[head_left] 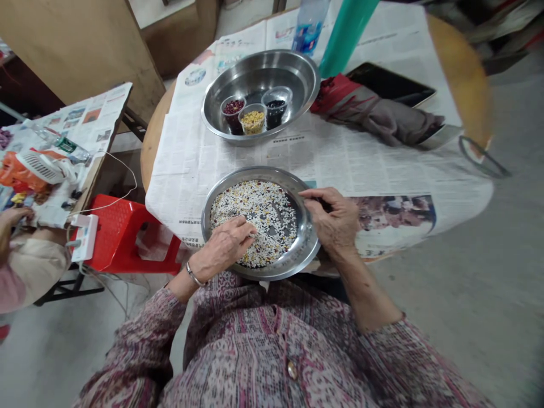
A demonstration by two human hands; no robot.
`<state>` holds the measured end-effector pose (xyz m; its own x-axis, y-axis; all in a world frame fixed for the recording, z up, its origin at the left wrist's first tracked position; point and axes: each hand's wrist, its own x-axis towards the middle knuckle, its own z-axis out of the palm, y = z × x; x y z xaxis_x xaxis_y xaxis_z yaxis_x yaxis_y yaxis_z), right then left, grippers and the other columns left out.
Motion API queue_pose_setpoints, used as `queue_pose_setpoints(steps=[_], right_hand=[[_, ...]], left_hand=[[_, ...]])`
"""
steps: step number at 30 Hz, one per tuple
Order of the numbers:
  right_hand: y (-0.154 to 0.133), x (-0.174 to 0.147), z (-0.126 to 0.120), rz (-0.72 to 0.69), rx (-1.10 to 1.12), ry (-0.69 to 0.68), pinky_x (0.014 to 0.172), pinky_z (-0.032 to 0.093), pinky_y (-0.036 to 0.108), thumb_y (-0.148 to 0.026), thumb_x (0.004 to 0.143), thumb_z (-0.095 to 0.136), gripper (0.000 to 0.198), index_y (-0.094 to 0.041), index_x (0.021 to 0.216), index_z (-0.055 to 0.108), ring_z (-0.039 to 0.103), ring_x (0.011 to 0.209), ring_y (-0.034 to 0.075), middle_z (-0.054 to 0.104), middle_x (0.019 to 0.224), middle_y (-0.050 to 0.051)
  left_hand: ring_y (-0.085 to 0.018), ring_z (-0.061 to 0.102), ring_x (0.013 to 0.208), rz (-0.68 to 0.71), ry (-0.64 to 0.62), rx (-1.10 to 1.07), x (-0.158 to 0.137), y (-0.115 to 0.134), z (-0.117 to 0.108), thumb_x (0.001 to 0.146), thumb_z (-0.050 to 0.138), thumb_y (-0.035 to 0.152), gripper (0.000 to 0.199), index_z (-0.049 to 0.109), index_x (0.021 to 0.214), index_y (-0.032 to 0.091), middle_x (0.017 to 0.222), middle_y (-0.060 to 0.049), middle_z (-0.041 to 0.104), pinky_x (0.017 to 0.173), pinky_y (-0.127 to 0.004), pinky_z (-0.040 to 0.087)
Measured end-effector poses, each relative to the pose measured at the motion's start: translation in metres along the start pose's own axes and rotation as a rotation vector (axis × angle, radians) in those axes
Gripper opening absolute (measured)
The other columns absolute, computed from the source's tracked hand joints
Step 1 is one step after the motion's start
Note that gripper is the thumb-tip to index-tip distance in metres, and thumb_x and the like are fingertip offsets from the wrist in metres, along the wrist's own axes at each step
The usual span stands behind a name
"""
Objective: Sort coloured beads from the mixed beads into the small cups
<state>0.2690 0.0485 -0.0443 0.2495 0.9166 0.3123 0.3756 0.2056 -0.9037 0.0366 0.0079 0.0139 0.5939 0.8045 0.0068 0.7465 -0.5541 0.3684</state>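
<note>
A shallow steel basin [304,258] at the table's near edge holds a loose mix of small white grains [266,201] with yellow, dark red and black beans among them. My left hand [229,241] reaches over its left side, fingers together and bent down onto the grains; what they pinch, if anything, is hidden. At the right rim is my right hand [334,218], with thumb and forefinger tips brought together; anything between them is too small to make out. Beyond, a larger steel basin [263,62] holds plastic cups of red beans [233,107], yellow beans [253,120] and black beans [276,107].
Newspaper [331,164] covers the round table. Behind the large basin stand a water bottle [308,31] and a green cylinder [348,34]. A folded umbrella [378,113] and a dark tablet [391,84] lie right. Leftward are a red stool [123,235] and another person's hand [15,218].
</note>
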Motion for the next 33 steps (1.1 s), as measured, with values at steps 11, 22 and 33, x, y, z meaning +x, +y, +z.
queue_pose_setpoints(steps=[11,22,33], right_hand=[[0.001,0.0,0.0,-0.006,0.015,0.0,0.075,0.053,0.036,-0.018,0.08,0.06,0.017,-0.027,0.083,0.073,0.067,0.077,0.018,0.072,0.081,0.0],[0.0,-0.001,0.0,-0.011,0.025,-0.004,0.076,0.053,0.035,-0.017,0.08,0.06,0.018,-0.025,0.084,0.075,0.067,0.078,0.018,0.072,0.082,0.0],[-0.016,0.002,-0.012,-0.196,-0.171,0.053,0.074,0.055,0.039,-0.021,0.083,0.061,0.015,-0.026,0.087,0.074,0.066,0.087,0.022,0.069,0.092,0.004]], left_hand=[[-0.017,0.062,0.088,-0.004,0.0,0.068,0.009,-0.001,0.003,0.097,0.05,0.014,0.014,0.062,0.094,0.017,0.091,-0.005,0.065,0.082,-0.031,0.052],[-0.01,0.061,0.066,-0.307,0.254,-0.627,0.011,-0.002,-0.01,0.093,0.053,0.02,0.013,0.065,0.096,0.017,0.078,-0.001,0.069,0.06,-0.024,0.052],[-0.012,0.059,0.078,-0.144,0.445,-0.182,-0.008,-0.011,-0.001,0.09,0.052,0.004,0.017,0.061,0.091,0.019,0.087,-0.002,0.063,0.074,-0.028,0.053]])
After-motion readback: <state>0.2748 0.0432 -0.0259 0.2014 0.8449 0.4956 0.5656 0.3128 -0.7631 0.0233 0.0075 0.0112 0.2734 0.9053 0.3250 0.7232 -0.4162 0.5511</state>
